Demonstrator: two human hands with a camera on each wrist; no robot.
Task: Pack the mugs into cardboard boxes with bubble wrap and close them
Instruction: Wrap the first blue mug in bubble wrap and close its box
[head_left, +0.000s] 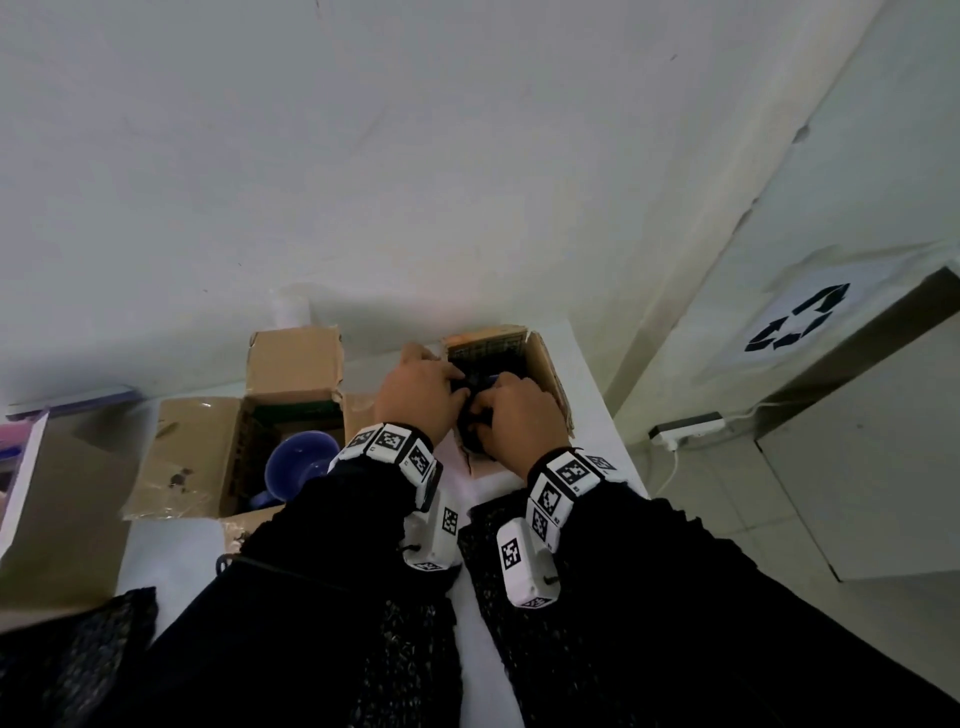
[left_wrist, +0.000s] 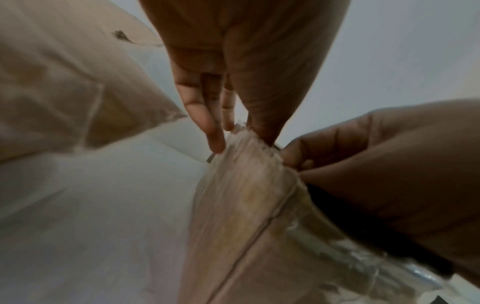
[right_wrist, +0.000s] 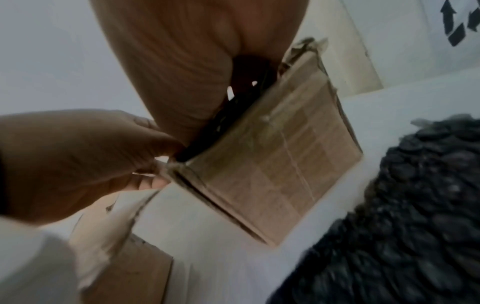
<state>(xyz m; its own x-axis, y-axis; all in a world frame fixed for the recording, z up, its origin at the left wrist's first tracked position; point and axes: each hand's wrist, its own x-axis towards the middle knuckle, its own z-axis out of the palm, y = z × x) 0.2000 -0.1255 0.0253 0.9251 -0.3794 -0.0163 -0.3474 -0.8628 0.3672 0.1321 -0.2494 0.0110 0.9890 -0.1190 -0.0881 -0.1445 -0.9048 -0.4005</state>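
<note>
An open cardboard box (head_left: 545, 364) stands at the table's back right. A bundle of black bubble wrap (head_left: 472, 415) fills its mouth; any mug inside the wrap is hidden. My left hand (head_left: 421, 389) pinches the box's near left corner (left_wrist: 246, 205), fingers (left_wrist: 213, 133) outside and thumb inside against the wrap. My right hand (head_left: 519, 415) curls over the bundle (right_wrist: 207, 131) and reaches down inside the box (right_wrist: 280, 164). A blue mug (head_left: 298, 467) sits unwrapped in a second open box (head_left: 197, 452) to the left.
Sheets of black bubble wrap (head_left: 488, 571) lie on the white table under my forearms, with another (head_left: 104, 649) at the near left. A large cardboard piece (head_left: 62, 519) sits far left. The table edge runs just right of the box; a power strip (head_left: 685, 428) lies on the floor.
</note>
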